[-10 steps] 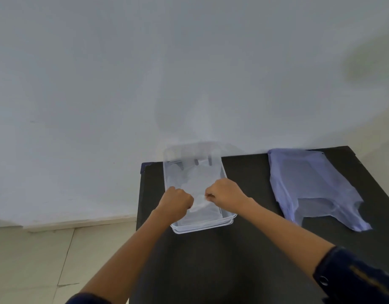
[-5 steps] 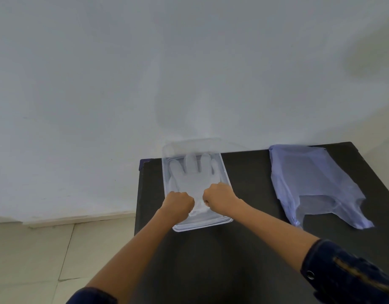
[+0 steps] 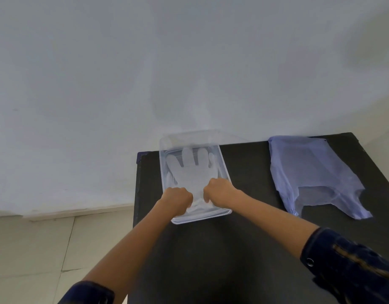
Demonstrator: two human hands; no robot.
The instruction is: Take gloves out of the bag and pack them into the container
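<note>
1. Head view, work surface: a black rectangular table (image 3: 244, 249) stands against a pale wall. Only this one view is supplied.
2. Head view, container: a clear rectangular plastic container (image 3: 222, 160) sits at the far left part of the table, its long side running away from the person.
3. Head view, task item: a translucent white disposable glove (image 3: 190, 170) lies flat inside the container, fingers spread and pointing toward the wall, cuff toward the person. Whether further gloves lie beneath it cannot be told.
4. Head view, left hand (image 3: 177, 199): curled closed at the near left of the glove's cuff, apparently pinching the cuff edge; the fingertips are hidden under the knuckles.
5. Head view, right hand (image 3: 218, 190): likewise curled closed at the near right of the cuff, apparently gripping it. The two hands are near each other but apart.
6. Head view, bag: a thin pale lilac plastic carrier bag (image 3: 310, 172) lies flattened on the far right of the table, well apart from the container, with no hand on it.
7. Assessment: at least one glove is out of the bag and placed in the container. The bag looks flat, suggesting little or nothing remains inside, though its contents are not visible. Remaining work appears to be settling this glove, releasing it, and checking the bag.
</note>
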